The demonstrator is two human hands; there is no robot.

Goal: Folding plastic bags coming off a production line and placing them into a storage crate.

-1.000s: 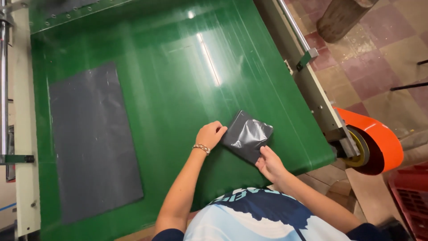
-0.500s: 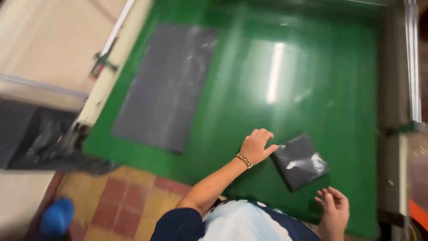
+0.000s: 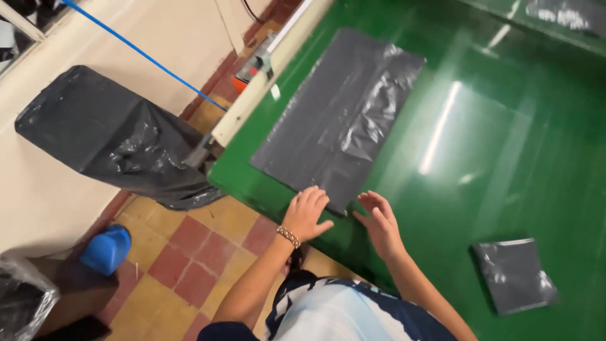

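Head view: flat grey bag [image 3: 341,113] near edge under open left hand [image 3: 307,213]; right hand [image 3: 380,221] open beside.

Second flat grey bag [image 3: 565,14] cut off at top edge, blurred

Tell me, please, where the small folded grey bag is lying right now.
In the head view, the folded grey bag lies on the green table at lower right, apart from the right hand.

Folded grey bag [image 3: 516,275] on green table [image 3: 505,158]; blue container [image 3: 106,249] on floor.
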